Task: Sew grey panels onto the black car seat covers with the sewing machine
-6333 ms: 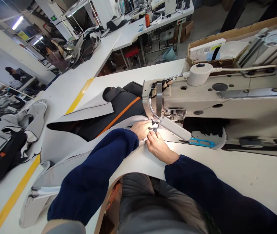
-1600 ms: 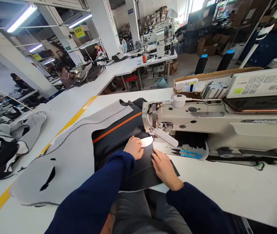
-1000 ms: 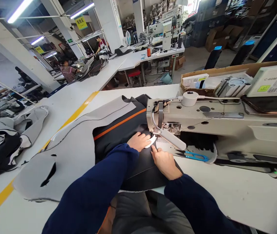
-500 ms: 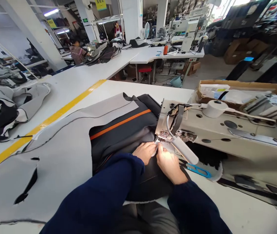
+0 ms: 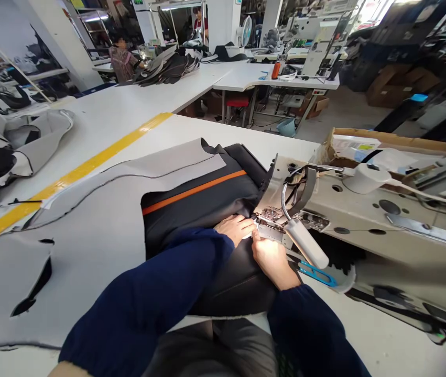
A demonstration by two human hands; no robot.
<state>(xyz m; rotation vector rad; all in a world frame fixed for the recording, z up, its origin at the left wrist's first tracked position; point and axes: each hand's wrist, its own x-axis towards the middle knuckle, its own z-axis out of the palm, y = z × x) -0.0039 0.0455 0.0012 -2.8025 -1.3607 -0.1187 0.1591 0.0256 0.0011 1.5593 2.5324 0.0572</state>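
White table [image 5: 120, 120], black fabric [image 5: 203, 204] under both hands' fingers [image 5: 246, 226]

needle hidden behind sewing machine [image 5: 364, 209], fingers [image 5: 254, 235] overexposed

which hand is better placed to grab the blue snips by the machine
Right, probably. The right hand sits beside the blue snips; the left hand lies across the black fabric, farther away.

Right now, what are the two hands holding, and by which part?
Both hands, left hand and right hand, pinch the edge of the black fabric piece beside the sewing machine needle area; exact fingers' grip unclear.
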